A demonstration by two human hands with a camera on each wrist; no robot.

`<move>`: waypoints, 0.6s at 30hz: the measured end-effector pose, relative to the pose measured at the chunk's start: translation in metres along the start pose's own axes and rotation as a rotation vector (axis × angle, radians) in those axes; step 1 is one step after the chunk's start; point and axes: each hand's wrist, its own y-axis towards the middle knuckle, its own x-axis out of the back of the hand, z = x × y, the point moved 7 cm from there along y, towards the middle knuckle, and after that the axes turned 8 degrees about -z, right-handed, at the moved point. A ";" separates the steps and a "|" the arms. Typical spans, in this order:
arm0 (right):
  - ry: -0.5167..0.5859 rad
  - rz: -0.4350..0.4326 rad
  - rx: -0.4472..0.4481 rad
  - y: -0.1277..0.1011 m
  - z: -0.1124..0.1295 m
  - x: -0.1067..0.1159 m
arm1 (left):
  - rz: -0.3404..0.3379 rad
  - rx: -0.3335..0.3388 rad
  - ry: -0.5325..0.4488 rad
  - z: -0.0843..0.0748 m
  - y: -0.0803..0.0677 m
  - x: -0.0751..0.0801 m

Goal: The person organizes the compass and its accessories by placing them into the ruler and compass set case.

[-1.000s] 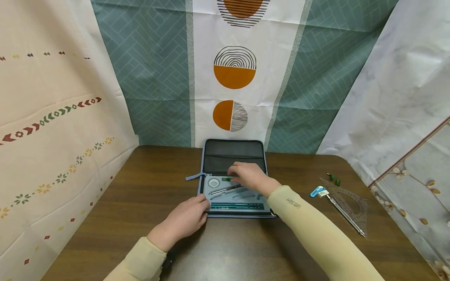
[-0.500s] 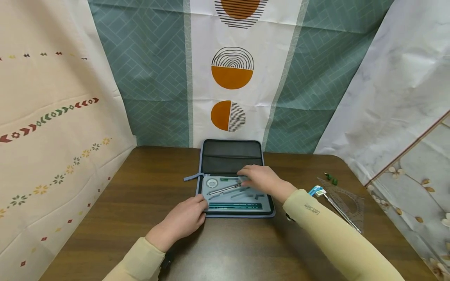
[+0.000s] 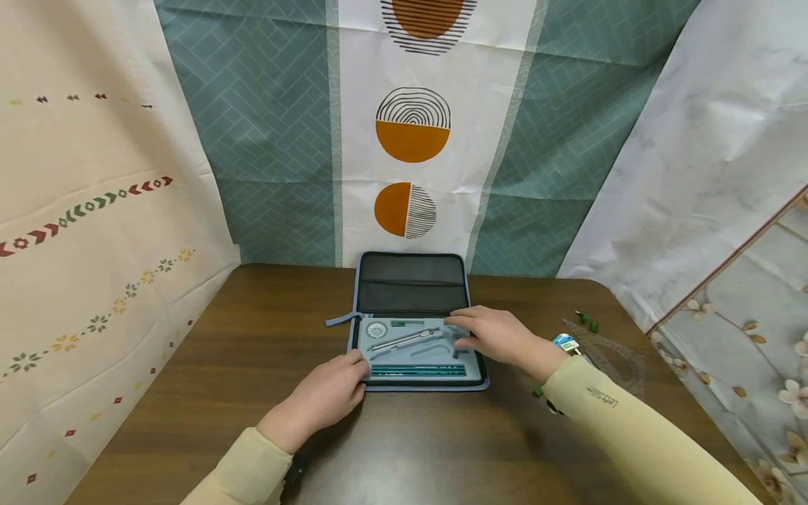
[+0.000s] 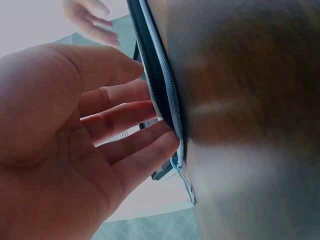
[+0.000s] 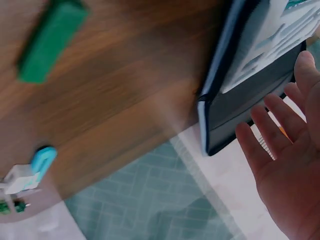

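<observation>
Zippered drafting-set case (image 3: pixel 413 280), lid laid flat, on a brown wooden table (image 3: pixel 252 351). Tray holds a compass (image 3: pixel 404 339), a round dial piece (image 3: pixel 376 330) and green pencils (image 3: pixel 418 369).

Left hand (image 3: pixel 328 396): fingers straight and relaxed, fingertips (image 4: pixel 167 145) against the case's near left zipper edge; grasps nothing.

Right hand (image 3: pixel 495 335): fingers spread and loose over the tray's right end, holding nothing; contact with the tray cannot be told.

Right of the right hand, on the table: clear set square (image 3: pixel 615 358), blue-and-white eraser piece (image 3: pixel 564 342), small green pieces (image 3: pixel 587 321). A green block (image 5: pixel 50 40) lies near the right wrist.
</observation>
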 end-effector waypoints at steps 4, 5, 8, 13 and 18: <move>-0.003 -0.010 -0.010 -0.019 -0.007 0.004 | -0.005 -0.012 0.004 0.000 0.000 -0.002; 0.000 -0.007 -0.016 -0.024 -0.009 0.005 | -0.007 -0.016 0.003 0.000 0.000 -0.002; 0.006 0.008 -0.034 -0.040 -0.014 0.007 | -0.009 -0.020 0.002 0.000 0.000 -0.001; 0.015 0.001 -0.040 -0.060 -0.020 0.012 | -0.005 -0.004 0.000 0.001 0.000 -0.002; 0.028 0.016 -0.051 -0.077 -0.025 0.016 | -0.049 -0.052 -0.026 0.008 -0.001 -0.010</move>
